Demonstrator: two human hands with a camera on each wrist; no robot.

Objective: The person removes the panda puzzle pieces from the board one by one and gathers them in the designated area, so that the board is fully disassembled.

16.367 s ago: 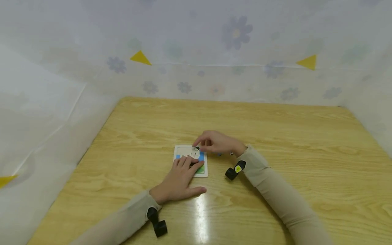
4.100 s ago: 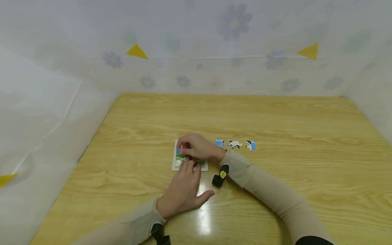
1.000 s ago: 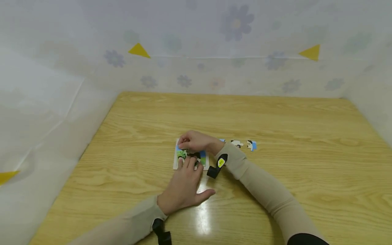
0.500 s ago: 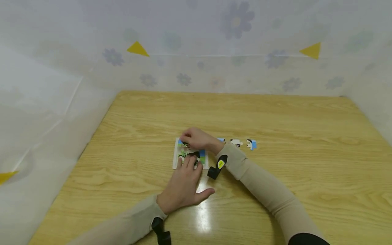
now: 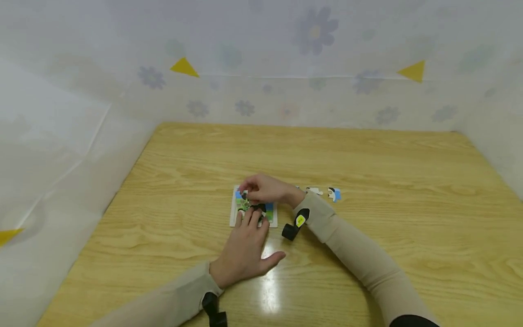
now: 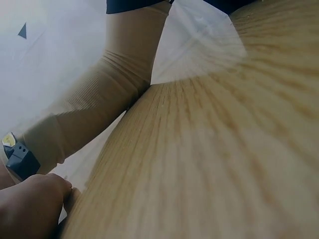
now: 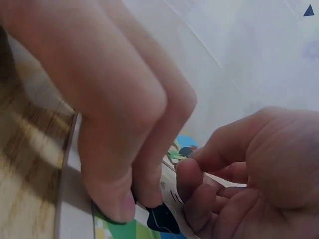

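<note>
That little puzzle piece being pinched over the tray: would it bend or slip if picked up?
The small printed puzzle piece looks flat, thin card, so probably light and fairly stiff. The right hand pinches it by fingertips alone, which suggests little weight. Its glossy face might slip.

Glossy wood-grain table [image 5: 367,163], smooth and varnished, with a bright glare patch near the left hand [image 5: 245,254]. Thin printed cardboard puzzle tray [image 5: 234,217] and pieces [image 5: 334,194], faintly sheened; ribbed, matt beige knit sleeves [image 5: 359,259]. Matt black plastic wrist cameras [image 5: 295,226]; soft, translucent white sheeting [image 5: 81,136] with faded flower print all round.
</note>
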